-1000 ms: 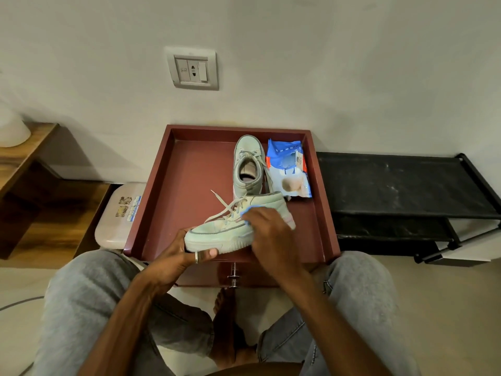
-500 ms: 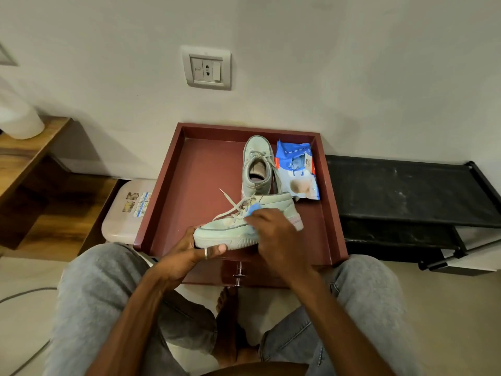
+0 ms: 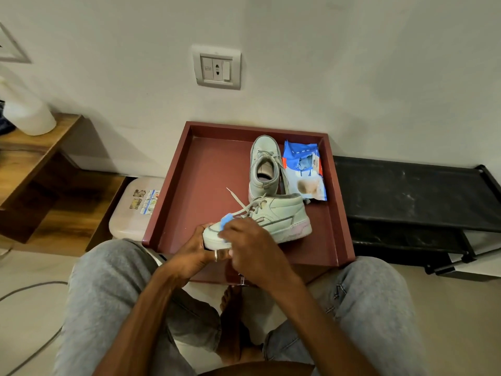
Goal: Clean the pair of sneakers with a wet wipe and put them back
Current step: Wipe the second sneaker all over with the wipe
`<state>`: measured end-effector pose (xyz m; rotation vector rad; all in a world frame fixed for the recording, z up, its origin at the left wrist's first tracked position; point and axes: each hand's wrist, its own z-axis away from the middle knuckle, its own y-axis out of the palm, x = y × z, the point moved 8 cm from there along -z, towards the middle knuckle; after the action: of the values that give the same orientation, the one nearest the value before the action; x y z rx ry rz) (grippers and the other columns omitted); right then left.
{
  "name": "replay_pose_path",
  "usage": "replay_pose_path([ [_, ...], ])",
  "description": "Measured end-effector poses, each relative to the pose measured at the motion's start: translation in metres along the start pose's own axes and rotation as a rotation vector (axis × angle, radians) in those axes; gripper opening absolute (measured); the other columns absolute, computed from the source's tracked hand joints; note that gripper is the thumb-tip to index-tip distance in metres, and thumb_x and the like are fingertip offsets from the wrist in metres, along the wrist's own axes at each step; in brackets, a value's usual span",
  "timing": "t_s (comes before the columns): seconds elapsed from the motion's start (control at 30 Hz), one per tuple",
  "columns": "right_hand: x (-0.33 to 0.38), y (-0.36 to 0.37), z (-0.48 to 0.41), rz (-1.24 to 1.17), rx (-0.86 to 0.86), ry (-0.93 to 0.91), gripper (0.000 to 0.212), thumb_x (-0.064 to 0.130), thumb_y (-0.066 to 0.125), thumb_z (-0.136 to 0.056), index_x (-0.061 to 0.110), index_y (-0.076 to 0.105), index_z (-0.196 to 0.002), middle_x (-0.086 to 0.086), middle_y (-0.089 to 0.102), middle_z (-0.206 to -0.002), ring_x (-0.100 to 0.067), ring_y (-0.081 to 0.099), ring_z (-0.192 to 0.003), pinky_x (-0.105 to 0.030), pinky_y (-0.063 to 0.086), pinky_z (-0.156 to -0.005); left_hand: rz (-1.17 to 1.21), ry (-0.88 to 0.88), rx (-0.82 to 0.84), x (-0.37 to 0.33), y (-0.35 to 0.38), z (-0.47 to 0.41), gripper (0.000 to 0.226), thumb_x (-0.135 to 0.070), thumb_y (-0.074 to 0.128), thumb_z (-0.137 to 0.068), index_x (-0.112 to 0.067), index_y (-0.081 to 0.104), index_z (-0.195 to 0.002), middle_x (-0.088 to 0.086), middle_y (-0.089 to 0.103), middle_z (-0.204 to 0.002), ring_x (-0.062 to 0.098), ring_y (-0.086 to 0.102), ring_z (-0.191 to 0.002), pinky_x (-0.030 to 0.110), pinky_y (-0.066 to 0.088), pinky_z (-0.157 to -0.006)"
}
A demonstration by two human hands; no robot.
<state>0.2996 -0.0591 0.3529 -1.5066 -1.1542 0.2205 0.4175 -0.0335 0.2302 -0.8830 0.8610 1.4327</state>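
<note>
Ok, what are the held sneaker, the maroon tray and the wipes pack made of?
Held sneaker: likely synthetic leather with a smooth matte finish, stitched panels and a thick rubbery-looking sole.
Tray: even satin maroon coat and square rim, so painted wood or laminate; I can't tell which.
Wipes pack: glossy plastic film, crinkled, with printed graphics.

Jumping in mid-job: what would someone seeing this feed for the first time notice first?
First, the pale green sneaker held sideways over the near edge of the maroon tray: the left hand grips its toe while the right hand presses a blue wipe against it. Behind it, the second sneaker stands upright at the tray's far right, with the wipe packet lying just right of it.
</note>
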Motion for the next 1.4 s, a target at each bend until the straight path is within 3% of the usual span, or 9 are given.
replay_pose_path([
  [0.1,0.024,0.024,-0.013,-0.047,0.081,-0.028,0.036,-0.005,0.058,-0.074,0.003,0.070,-0.106,-0.011,0.063,-0.104,-0.025,0.055,-0.094,-0.036,0.054,-0.077,-0.010,0.033,0.001,-0.002,-0.002,0.002,0.080,-0.005,0.075,-0.070,-0.019,0.040,-0.141,0.006,0.054,-0.131,0.019,0.055,-0.123,0.020,0.053,-0.084],
  [0.37,-0.042,-0.026,0.010,0.017,-0.010,0.148,0.034,-0.009,0.064,-0.074,0.011,0.076,-0.099,-0.004,0.073,-0.102,-0.023,0.061,-0.089,-0.038,0.055,-0.076,0.039,-0.014,0.038,0.005,-0.005,-0.006,0.092,-0.034,0.097,-0.067,-0.015,0.049,-0.142,0.007,0.065,-0.137,0.026,0.061,-0.129,0.042,0.051,-0.108],
  [0.6,0.010,0.013,-0.011,-0.058,0.106,-0.002,0.040,0.012,0.044,-0.076,0.002,0.073,-0.101,-0.011,0.067,-0.099,-0.028,0.058,-0.093,-0.034,0.053,-0.079,0.033,0.046,0.009,-0.002,-0.001,0.000,0.101,-0.030,0.086,-0.046,-0.014,0.044,-0.137,0.007,0.059,-0.129,0.014,0.059,-0.112,0.021,0.054,-0.085],
  [0.77,-0.039,-0.024,0.009,0.033,-0.014,0.129,0.032,-0.007,0.063,-0.076,0.009,0.077,-0.100,-0.005,0.071,-0.098,-0.024,0.058,-0.089,-0.034,0.053,-0.074,0.030,0.014,0.060,0.001,-0.001,-0.006,0.086,-0.028,0.096,-0.069,-0.011,0.051,-0.140,0.011,0.067,-0.134,0.028,0.063,-0.126,0.041,0.053,-0.106],
  [0.97,0.010,0.009,0.002,0.012,0.063,-0.025,0.029,-0.001,0.058,-0.080,0.004,0.073,-0.104,-0.007,0.063,-0.105,-0.025,0.055,-0.099,-0.034,0.054,-0.078,0.043,0.015,0.011,-0.002,-0.001,-0.002,0.108,-0.038,0.098,-0.038,-0.014,0.049,-0.131,0.006,0.064,-0.119,0.017,0.062,-0.108,0.022,0.056,-0.082],
  [1.07,-0.023,-0.010,0.009,-0.046,0.026,0.040,0.030,-0.001,0.054,-0.083,0.007,0.074,-0.104,-0.006,0.066,-0.105,-0.024,0.057,-0.098,-0.034,0.054,-0.077,0.039,0.043,0.061,-0.008,0.000,-0.002,0.084,-0.030,0.095,-0.068,-0.011,0.053,-0.138,0.014,0.065,-0.134,0.029,0.063,-0.124,0.040,0.053,-0.104],
  [1.13,-0.059,-0.029,0.018,-0.083,-0.008,0.135,0.029,-0.009,0.064,-0.079,0.006,0.076,-0.101,-0.006,0.068,-0.104,-0.024,0.061,-0.097,-0.038,0.057,-0.078,0.022,0.081,0.112,-0.018,0.006,0.002,0.072,-0.019,0.087,-0.079,-0.009,0.054,-0.142,0.013,0.063,-0.141,0.027,0.061,-0.130,0.041,0.048,-0.111],
  [1.27,-0.106,-0.058,0.031,-0.002,-0.102,0.257,0.030,-0.011,0.074,-0.075,0.006,0.077,-0.100,-0.007,0.070,-0.107,-0.020,0.063,-0.096,-0.037,0.060,-0.080,0.015,0.148,0.146,-0.033,0.016,0.006,0.058,-0.013,0.074,-0.086,-0.010,0.057,-0.141,0.005,0.065,-0.140,0.021,0.060,-0.132,0.033,0.045,-0.113],
  [1.4,-0.061,-0.041,0.020,0.008,-0.131,0.139,0.025,-0.009,0.068,-0.077,0.004,0.077,-0.096,-0.005,0.069,-0.101,-0.020,0.061,-0.094,-0.027,0.053,-0.080,0.025,0.138,0.125,-0.030,0.013,0.004,0.058,-0.016,0.075,-0.086,-0.011,0.058,-0.141,0.006,0.066,-0.138,0.025,0.060,-0.132,0.042,0.043,-0.116],
])
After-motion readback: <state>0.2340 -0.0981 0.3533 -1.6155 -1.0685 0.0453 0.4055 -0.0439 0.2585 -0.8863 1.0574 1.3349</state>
